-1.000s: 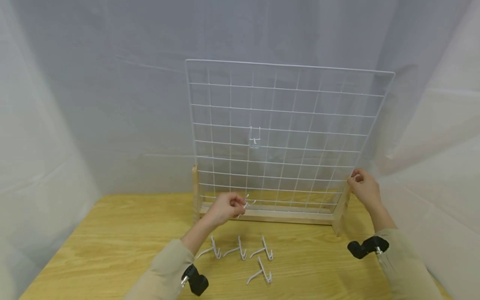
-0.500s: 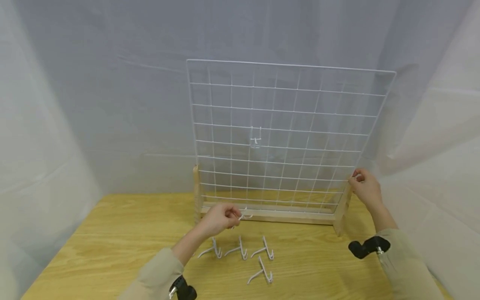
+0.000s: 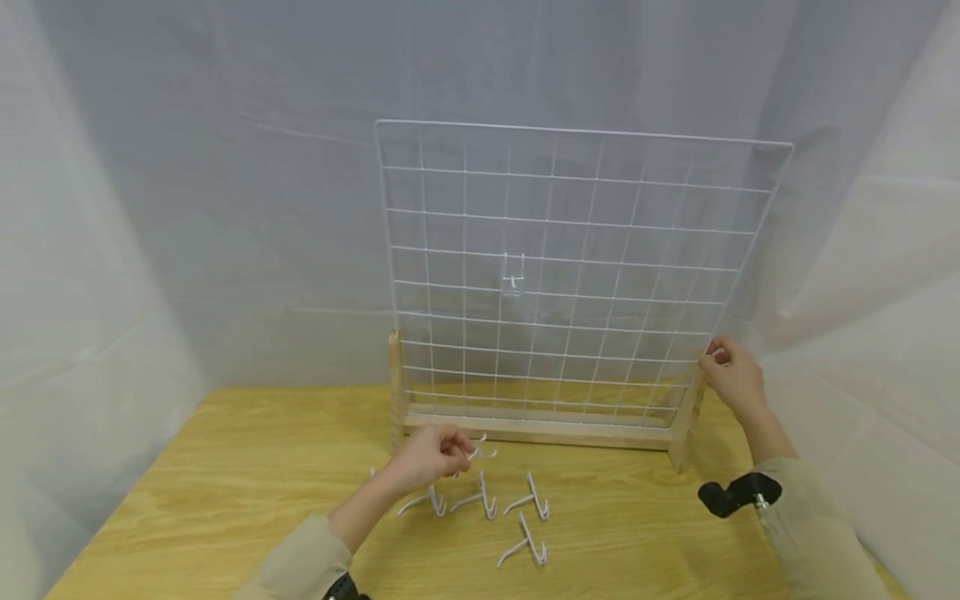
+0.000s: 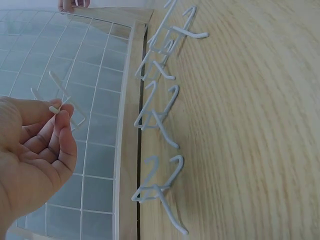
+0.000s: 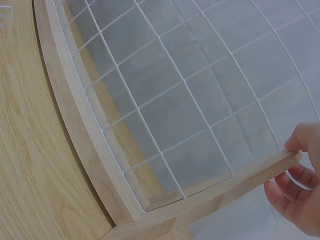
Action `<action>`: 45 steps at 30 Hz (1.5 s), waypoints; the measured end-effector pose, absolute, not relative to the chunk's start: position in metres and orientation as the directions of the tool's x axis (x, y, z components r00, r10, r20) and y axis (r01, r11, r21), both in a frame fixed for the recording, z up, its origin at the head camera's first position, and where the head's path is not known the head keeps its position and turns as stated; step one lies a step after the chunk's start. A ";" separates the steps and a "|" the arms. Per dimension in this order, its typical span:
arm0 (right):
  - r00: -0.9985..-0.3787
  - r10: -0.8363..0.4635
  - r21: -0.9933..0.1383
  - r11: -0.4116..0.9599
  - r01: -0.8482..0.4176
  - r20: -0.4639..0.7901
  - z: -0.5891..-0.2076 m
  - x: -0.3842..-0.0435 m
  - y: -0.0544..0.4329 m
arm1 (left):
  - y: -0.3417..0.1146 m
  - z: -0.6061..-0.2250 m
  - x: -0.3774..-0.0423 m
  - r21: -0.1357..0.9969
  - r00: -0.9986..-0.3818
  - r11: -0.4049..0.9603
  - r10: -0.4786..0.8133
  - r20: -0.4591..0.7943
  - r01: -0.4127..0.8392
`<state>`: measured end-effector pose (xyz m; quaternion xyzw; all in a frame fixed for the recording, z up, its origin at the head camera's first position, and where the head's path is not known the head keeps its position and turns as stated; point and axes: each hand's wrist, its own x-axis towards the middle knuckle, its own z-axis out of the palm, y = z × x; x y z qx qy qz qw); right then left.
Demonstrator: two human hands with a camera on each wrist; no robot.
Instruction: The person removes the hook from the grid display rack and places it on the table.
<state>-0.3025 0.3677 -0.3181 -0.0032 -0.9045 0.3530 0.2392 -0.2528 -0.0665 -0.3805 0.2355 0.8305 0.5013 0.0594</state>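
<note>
Low over the table, my left hand (image 3: 429,454) pinches a white wire hook (image 4: 60,85) between thumb and fingertips. The hook's two prongs point away from the palm in the left wrist view. A white wire grid panel (image 3: 585,131) stands upright in a wooden stand (image 3: 540,433) behind it. One double-pronged hook (image 3: 513,283) hangs near the panel's middle. At the stand's right post (image 5: 280,167), my right hand (image 3: 735,379) grips the top end, thumb on one side and fingers on the other.
Several more white hooks (image 3: 532,497) lie on the wood-grain table (image 3: 637,533) in front of the stand, one of them (image 3: 527,542) closer to me. Pale sheeting (image 3: 225,208) surrounds the table at the back and sides.
My left hand has moved down and to the left with the hook, from in front of the panel's lower wires toward the hooks on the table. My right hand stays on the post.
</note>
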 end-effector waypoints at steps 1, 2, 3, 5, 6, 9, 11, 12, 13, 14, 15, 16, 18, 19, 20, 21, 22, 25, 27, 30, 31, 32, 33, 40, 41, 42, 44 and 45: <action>-0.885 0.176 -0.638 0.753 -0.161 0.431 -0.318 -0.303 0.368 | -0.067 -0.381 -0.252 0.863 -0.880 0.382 0.455 0.137 0.332; -0.885 0.177 -0.636 0.755 -0.159 0.431 -0.318 -0.303 0.368 | -0.068 -0.382 -0.251 0.861 -0.878 0.383 0.459 0.136 0.334; -0.886 0.178 -0.637 0.755 -0.157 0.428 -0.318 -0.303 0.368 | -0.069 -0.383 -0.250 0.862 -0.875 0.380 0.464 0.136 0.336; -0.887 0.182 -0.638 0.755 -0.150 0.423 -0.318 -0.303 0.369 | -0.070 -0.384 -0.247 0.861 -0.871 0.382 0.473 0.131 0.337; -0.889 0.184 -0.641 0.753 -0.148 0.421 -0.318 -0.302 0.369 | -0.071 -0.385 -0.246 0.861 -0.870 0.384 0.476 0.125 0.334; -0.890 0.184 -0.643 0.751 -0.147 0.418 -0.317 -0.301 0.369 | -0.072 -0.387 -0.242 0.864 -0.869 0.389 0.483 0.104 0.320; -0.891 0.182 -0.646 0.748 -0.149 0.416 -0.316 -0.300 0.369 | -0.073 -0.389 -0.239 0.865 -0.868 0.392 0.488 0.091 0.312; -0.892 0.181 -0.648 0.746 -0.151 0.415 -0.316 -0.299 0.368 | -0.074 -0.389 -0.237 0.866 -0.867 0.393 0.492 0.085 0.308; -0.892 0.179 -0.648 0.747 -0.151 0.415 -0.316 -0.299 0.368 | -0.074 -0.390 -0.236 0.865 -0.865 0.397 0.495 0.077 0.305; -0.894 0.179 -0.651 0.744 -0.151 0.412 -0.315 -0.298 0.368 | -0.075 -0.391 -0.235 0.863 -0.863 0.403 0.500 0.073 0.306; -0.894 0.178 -0.654 0.741 -0.152 0.410 -0.315 -0.298 0.368 | -0.075 -0.392 -0.234 0.860 -0.861 0.407 0.504 0.070 0.307; -0.895 0.178 -0.656 0.739 -0.153 0.410 -0.315 -0.298 0.368 | -0.076 -0.393 -0.233 0.858 -0.858 0.409 0.509 0.068 0.310; -0.894 0.179 -0.656 0.739 -0.154 0.411 -0.315 -0.298 0.367 | -0.076 -0.394 -0.231 0.855 -0.853 0.414 0.518 0.060 0.312; -0.894 0.179 -0.655 0.739 -0.154 0.411 -0.315 -0.298 0.367 | -0.076 -0.395 -0.231 0.852 -0.850 0.417 0.523 0.060 0.317; -0.894 0.178 -0.657 0.738 -0.154 0.410 -0.315 -0.298 0.367 | -0.077 -0.396 -0.230 0.850 -0.848 0.418 0.526 0.059 0.319; -0.894 0.178 -0.657 0.738 -0.155 0.412 -0.315 -0.298 0.367 | -0.076 -0.397 -0.230 0.847 -0.846 0.421 0.530 0.062 0.325; -0.893 0.179 -0.657 0.738 -0.156 0.413 -0.315 -0.298 0.367 | -0.077 -0.398 -0.229 0.842 -0.842 0.424 0.535 0.064 0.334; -0.892 0.178 -0.656 0.738 -0.158 0.415 -0.315 -0.298 0.368 | -0.077 -0.401 -0.226 0.829 -0.834 0.435 0.548 0.066 0.352; -0.891 0.178 -0.657 0.736 -0.160 0.417 -0.316 -0.299 0.368 | -0.077 -0.403 -0.225 0.817 -0.825 0.443 0.560 0.070 0.370; -0.891 0.179 -0.656 0.738 -0.159 0.418 -0.316 -0.299 0.368 | -0.077 -0.405 -0.223 0.803 -0.819 0.463 0.572 0.053 0.375; -0.891 0.180 -0.657 0.737 -0.158 0.416 -0.316 -0.298 0.368 | -0.077 -0.406 -0.223 0.795 -0.817 0.471 0.575 0.051 0.382; -0.891 0.180 -0.657 0.737 -0.158 0.417 -0.315 -0.298 0.367 | -0.076 -0.406 -0.222 0.790 -0.817 0.480 0.575 0.047 0.383; -0.891 0.180 -0.657 0.737 -0.158 0.416 -0.315 -0.298 0.367 | -0.076 -0.407 -0.222 0.785 -0.817 0.487 0.576 0.041 0.383; -0.894 0.178 -0.657 0.737 -0.155 0.411 -0.315 -0.297 0.367 | -0.075 -0.410 -0.218 0.793 -0.808 0.482 0.589 0.021 0.372; -0.894 0.178 -0.656 0.739 -0.154 0.411 -0.315 -0.297 0.367 | -0.075 -0.410 -0.217 0.792 -0.806 0.481 0.592 0.021 0.375; -0.893 0.178 -0.654 0.741 -0.154 0.412 -0.315 -0.297 0.367 | -0.074 -0.411 -0.217 0.789 -0.804 0.481 0.595 0.025 0.381; -0.891 0.180 -0.649 0.745 -0.153 0.417 -0.316 -0.296 0.368 | -0.074 -0.413 -0.217 0.781 -0.800 0.483 0.598 0.035 0.395; -0.890 0.180 -0.647 0.747 -0.154 0.419 -0.316 -0.296 0.368 | -0.073 -0.414 -0.217 0.780 -0.798 0.481 0.601 0.039 0.400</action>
